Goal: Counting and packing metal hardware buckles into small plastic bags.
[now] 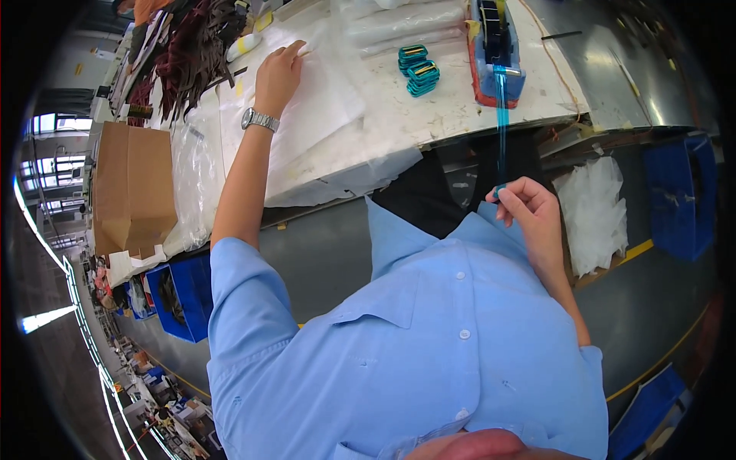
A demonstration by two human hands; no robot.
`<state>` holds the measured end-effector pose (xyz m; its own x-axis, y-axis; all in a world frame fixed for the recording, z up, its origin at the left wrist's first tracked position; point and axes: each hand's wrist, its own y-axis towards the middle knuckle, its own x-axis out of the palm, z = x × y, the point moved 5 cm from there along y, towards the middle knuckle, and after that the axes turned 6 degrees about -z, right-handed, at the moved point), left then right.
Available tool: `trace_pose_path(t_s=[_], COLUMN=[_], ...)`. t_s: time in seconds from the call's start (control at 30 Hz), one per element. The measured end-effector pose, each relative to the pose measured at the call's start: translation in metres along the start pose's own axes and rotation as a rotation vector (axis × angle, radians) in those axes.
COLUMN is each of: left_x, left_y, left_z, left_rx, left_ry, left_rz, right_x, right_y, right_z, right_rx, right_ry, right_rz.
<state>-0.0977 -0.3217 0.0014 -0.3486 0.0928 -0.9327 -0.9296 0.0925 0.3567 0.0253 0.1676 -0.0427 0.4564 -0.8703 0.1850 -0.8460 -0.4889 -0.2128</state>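
My right hand [531,212] is closed in a pinch on the end of a strip of clear blue tape [502,126], in front of my body. The strip runs down taut from a blue and red tape dispenser [498,54] on the worktable. Further off to the left, my left hand [279,79] rests with its fingers stretched out on a translucent plastic sheet [326,115]; a metal watch [261,119] is on that wrist. Two small teal looped bundles [418,70] lie on the table left of the dispenser.
Dark brown strips [203,54] lie heaped at the table's far left. A cardboard box [132,188] stands left of the table. Rolled clear plastic [406,27] lies at the back. Blue bins [678,195] flank the table, with white plastic bags [594,215] near the right one.
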Motion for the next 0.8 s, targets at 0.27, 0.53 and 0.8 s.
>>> trace_pose_path(t_s=[0.27, 0.53, 0.8], left_x=[0.006, 0.018, -0.045], left_y=[0.007, 0.025, -0.004], left_z=[-0.020, -0.041, -0.034], left_rx=[0.073, -0.027, -0.470], left_ry=[0.069, 0.300, -0.557], left_rz=[-0.035, -0.142, -0.150], right_x=[0.010, 0.007, 0.002], right_y=[-0.005, -0.004, -0.005], right_z=[0.004, 0.002, -0.003], right_rx=[0.026, -0.002, -0.034], right_ry=[0.032, 0.062, 0.070], right_rz=[0.024, 0.005, -0.012])
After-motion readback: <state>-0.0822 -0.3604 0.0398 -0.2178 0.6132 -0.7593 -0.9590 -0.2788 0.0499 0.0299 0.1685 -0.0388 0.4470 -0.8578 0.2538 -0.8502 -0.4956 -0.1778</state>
